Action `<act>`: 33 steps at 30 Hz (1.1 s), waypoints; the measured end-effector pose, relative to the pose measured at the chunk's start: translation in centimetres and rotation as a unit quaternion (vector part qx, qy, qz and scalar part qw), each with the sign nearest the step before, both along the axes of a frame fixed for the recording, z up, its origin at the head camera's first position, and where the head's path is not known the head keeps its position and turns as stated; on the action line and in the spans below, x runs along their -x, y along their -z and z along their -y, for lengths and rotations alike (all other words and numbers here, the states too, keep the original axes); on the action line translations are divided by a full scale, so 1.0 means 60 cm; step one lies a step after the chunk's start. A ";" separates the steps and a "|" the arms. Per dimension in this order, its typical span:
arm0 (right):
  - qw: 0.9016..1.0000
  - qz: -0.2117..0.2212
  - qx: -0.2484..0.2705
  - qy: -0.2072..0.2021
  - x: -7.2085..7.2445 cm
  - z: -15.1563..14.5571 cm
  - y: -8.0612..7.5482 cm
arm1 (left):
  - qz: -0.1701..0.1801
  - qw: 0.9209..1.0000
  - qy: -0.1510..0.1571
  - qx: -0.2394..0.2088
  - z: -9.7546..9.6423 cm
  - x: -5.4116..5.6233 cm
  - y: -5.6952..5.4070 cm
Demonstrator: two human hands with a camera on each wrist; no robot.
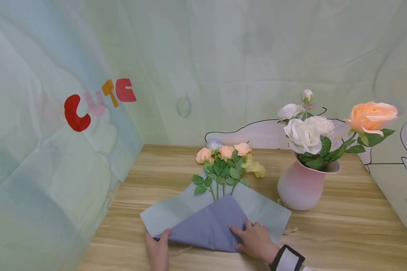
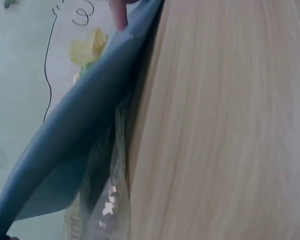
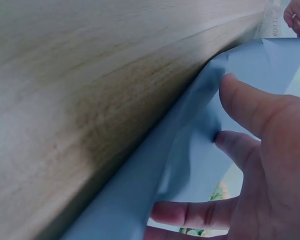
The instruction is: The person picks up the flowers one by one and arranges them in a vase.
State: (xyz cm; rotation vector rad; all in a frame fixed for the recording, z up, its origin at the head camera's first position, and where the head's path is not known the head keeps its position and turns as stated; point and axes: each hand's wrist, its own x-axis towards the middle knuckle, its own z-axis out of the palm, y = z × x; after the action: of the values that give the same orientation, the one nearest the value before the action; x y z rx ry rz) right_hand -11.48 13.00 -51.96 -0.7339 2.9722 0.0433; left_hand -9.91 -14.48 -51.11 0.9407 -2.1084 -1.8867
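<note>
A sheet of blue-grey wrapping paper [image 1: 268, 214] lies on the table, its violet-blue lower part [image 1: 207, 226] folded up over the flower stems. Peach roses [image 1: 226, 151] and a yellow flower [image 1: 254, 166] with green leaves stick out above the fold. My left hand [image 1: 157, 250] pinches the left corner of the fold, thumb on top. On the right side of the fold rest the fingers of my right hand [image 1: 256, 241], index finger extended. Close up in the right wrist view, its spread fingertips [image 3: 230, 82] touch the paper's surface. The lower stems are hidden under the fold.
A pink-white vase [image 1: 302, 184] with white roses [image 1: 303, 136] and an orange rose [image 1: 373, 117] stands at the right. Bits of twine [image 1: 289, 230] show by the paper's edge. Clear plastic film [image 2: 110, 200] lies under the paper. Printed cloth [image 1: 196, 67] hangs behind and at the sides.
</note>
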 end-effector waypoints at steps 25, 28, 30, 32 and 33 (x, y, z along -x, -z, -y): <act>1.000 0.003 0.002 -0.013 -0.001 0.003 -0.008 | 0.198 0.912 0.188 0.307 0.096 0.018 0.035; 1.000 0.003 0.002 -0.012 -0.001 0.004 -0.009 | 0.203 0.905 0.192 0.322 0.096 0.019 0.033; 1.000 0.003 0.000 -0.011 -0.001 0.004 -0.010 | 0.207 0.902 0.194 0.327 0.096 0.019 0.031; 1.000 0.003 -0.001 -0.012 -0.001 0.005 -0.010 | 0.208 0.899 0.197 0.331 0.097 0.018 0.030; 1.000 0.002 -0.002 -0.012 -0.001 0.005 -0.009 | 0.209 0.898 0.197 0.333 0.097 0.018 0.030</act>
State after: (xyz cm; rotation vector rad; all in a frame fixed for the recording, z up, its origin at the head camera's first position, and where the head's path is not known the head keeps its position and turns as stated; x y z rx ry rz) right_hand -11.41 12.70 -51.39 -0.7693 2.9580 0.0476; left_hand -11.00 -20.31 -52.89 0.8317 -3.0849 -0.9443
